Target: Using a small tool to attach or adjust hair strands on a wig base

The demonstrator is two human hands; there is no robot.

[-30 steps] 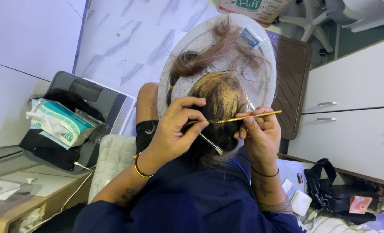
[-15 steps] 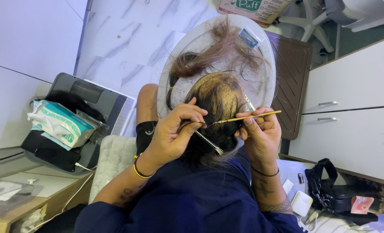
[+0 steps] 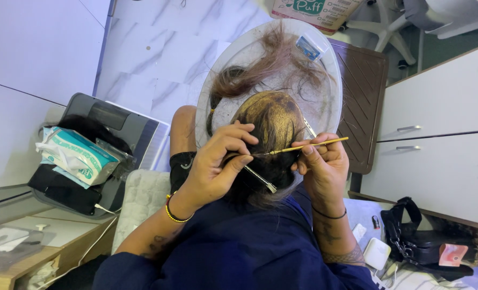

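Observation:
A wig head (image 3: 274,115) with a yellowish cap and dark hair sits in front of me, over a round white tray (image 3: 325,102) strewn with loose brown hair. My left hand (image 3: 217,164) pinches a small strand of hair at the side of the cap. A silver hair clip (image 3: 261,178) pokes out just under its fingers. My right hand (image 3: 322,166) grips a thin golden needle tool (image 3: 311,145), held level, with its tip at the strand by my left fingertips. Dark blue sleeves cover both of my arms.
A teal tissue pack (image 3: 75,156) lies on a grey case (image 3: 121,126) at the left, with a white cushion (image 3: 142,196) beside it. White drawers (image 3: 437,145) stand at the right, a black bag (image 3: 418,239) below them, and a brown slatted stool (image 3: 365,86) behind the tray.
Both hands stay at the wig head. My left fingers have shifted slightly on the strand, and the needle tool remains level.

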